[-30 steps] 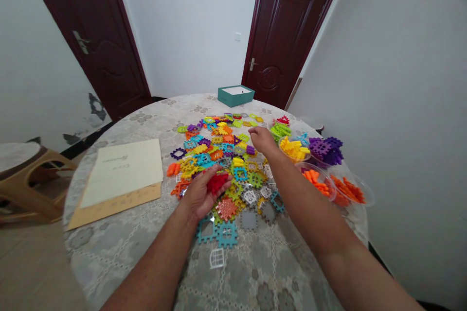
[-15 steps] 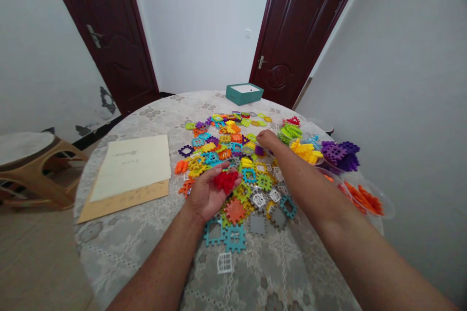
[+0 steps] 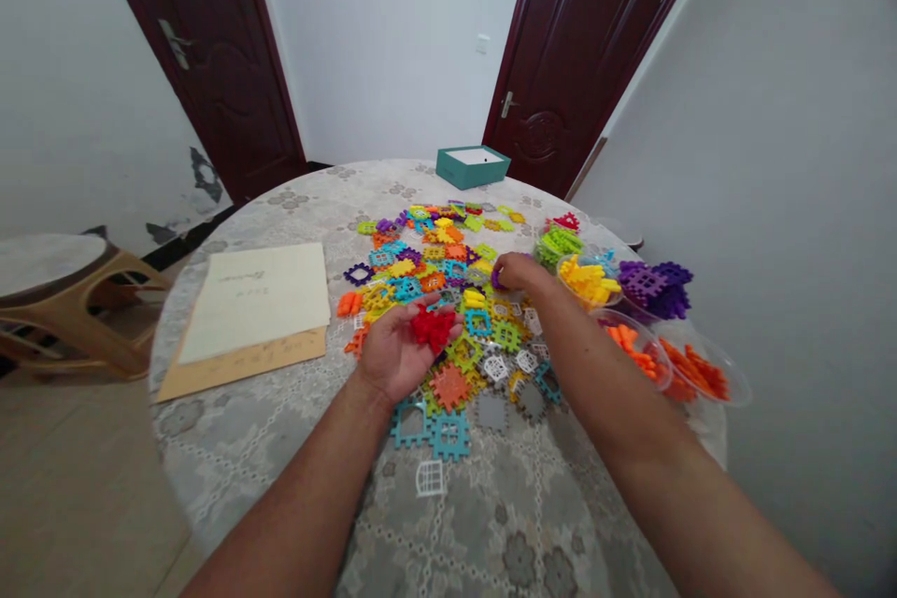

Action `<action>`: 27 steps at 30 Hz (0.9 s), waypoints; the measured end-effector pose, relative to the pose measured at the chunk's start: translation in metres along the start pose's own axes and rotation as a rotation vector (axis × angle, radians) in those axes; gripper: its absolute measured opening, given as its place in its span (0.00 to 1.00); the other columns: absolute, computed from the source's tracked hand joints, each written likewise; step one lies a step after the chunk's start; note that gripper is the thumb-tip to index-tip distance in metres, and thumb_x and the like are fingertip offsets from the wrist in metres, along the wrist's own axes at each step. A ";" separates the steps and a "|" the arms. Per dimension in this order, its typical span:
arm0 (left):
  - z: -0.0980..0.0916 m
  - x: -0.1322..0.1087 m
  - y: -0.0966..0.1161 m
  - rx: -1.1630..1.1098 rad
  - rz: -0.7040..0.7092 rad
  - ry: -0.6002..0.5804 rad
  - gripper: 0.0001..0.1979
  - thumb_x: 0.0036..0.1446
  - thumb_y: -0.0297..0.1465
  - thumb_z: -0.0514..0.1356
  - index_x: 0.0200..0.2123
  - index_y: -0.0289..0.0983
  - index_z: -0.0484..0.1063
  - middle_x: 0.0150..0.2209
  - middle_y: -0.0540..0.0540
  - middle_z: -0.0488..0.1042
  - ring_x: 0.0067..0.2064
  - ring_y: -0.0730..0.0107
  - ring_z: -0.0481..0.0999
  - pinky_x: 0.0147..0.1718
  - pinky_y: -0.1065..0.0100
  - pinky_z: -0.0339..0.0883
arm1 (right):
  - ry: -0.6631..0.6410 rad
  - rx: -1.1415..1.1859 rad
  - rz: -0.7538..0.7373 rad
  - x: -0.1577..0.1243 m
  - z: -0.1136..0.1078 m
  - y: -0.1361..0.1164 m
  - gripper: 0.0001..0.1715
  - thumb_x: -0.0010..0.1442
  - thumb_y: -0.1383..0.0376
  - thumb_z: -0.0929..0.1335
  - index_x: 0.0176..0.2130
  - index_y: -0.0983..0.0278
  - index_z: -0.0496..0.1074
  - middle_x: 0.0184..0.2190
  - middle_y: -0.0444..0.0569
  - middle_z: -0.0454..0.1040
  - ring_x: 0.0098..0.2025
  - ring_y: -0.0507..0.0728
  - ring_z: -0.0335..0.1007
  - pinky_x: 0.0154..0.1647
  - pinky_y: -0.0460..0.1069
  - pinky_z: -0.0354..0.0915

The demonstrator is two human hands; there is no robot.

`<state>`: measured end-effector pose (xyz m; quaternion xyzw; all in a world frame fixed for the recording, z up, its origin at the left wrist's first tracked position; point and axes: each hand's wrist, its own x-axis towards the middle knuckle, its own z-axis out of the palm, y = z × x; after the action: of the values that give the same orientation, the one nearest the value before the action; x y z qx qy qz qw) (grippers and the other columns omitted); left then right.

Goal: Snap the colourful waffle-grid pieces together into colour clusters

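Note:
My left hand (image 3: 393,348) is palm up over the front of the pile, its fingers curled loosely under a small heap of red plastic building pieces (image 3: 433,327). My right hand (image 3: 517,273) reaches to the pile's right side, its fingers bent down around a purple building piece (image 3: 496,277). Most of those fingertips are hidden. Around both hands spread interlocking building tiles in many colours, among them an orange tile (image 3: 449,386), a grey square tile (image 3: 491,411) and a blue window-frame tile (image 3: 449,434). A white lattice window piece (image 3: 430,478) lies nearest me.
Clear tubs at the right hold sorted pieces: green (image 3: 559,243), yellow (image 3: 589,282), purple (image 3: 655,288) and orange (image 3: 701,372). Paper sheets (image 3: 261,299) lie on cardboard at the left. A teal box (image 3: 473,170) stands at the back. Beside the table is a stool (image 3: 84,299).
My right hand has come down onto the purple piece, its fingers now bent around it. The left hand still holds the red pieces. The view has shifted slightly.

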<state>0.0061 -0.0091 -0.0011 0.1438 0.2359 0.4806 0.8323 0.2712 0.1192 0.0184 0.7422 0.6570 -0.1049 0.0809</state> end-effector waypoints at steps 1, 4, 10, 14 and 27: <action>0.000 0.000 -0.001 0.018 0.008 -0.001 0.29 0.55 0.25 0.61 0.61 0.30 0.70 0.45 0.32 0.82 0.49 0.49 0.85 0.50 0.51 0.80 | 0.011 0.004 -0.003 -0.004 0.003 0.000 0.20 0.55 0.66 0.75 0.48 0.64 0.84 0.46 0.57 0.84 0.47 0.63 0.81 0.46 0.50 0.69; 0.002 -0.001 -0.004 0.093 0.033 -0.006 0.34 0.53 0.19 0.62 0.64 0.33 0.67 0.46 0.36 0.82 0.48 0.53 0.85 0.49 0.55 0.80 | 0.058 0.029 -0.001 -0.018 0.010 0.003 0.23 0.58 0.62 0.74 0.53 0.65 0.81 0.52 0.60 0.82 0.51 0.64 0.80 0.46 0.49 0.69; 0.001 0.001 -0.007 0.157 0.043 0.018 0.34 0.53 0.16 0.60 0.65 0.34 0.65 0.49 0.34 0.82 0.50 0.53 0.85 0.48 0.56 0.81 | 0.126 0.092 0.011 -0.042 0.018 0.006 0.26 0.61 0.59 0.72 0.56 0.67 0.75 0.54 0.64 0.80 0.53 0.65 0.78 0.45 0.50 0.67; -0.001 0.002 -0.006 0.178 0.060 -0.029 0.35 0.53 0.17 0.60 0.66 0.35 0.65 0.53 0.33 0.80 0.54 0.51 0.83 0.53 0.52 0.79 | 0.147 0.138 -0.031 -0.054 0.014 0.004 0.19 0.61 0.61 0.72 0.51 0.65 0.77 0.49 0.60 0.82 0.49 0.64 0.79 0.42 0.49 0.65; -0.001 0.006 -0.008 0.256 0.299 -0.101 0.39 0.53 0.21 0.67 0.67 0.45 0.66 0.66 0.41 0.72 0.62 0.56 0.76 0.57 0.59 0.74 | -0.101 1.132 -0.431 -0.130 0.015 -0.085 0.09 0.66 0.60 0.69 0.42 0.62 0.76 0.30 0.43 0.76 0.29 0.52 0.72 0.28 0.44 0.67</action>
<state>0.0141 -0.0074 -0.0067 0.3060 0.2290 0.5569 0.7374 0.1715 0.0009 0.0395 0.5144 0.6298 -0.4873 -0.3184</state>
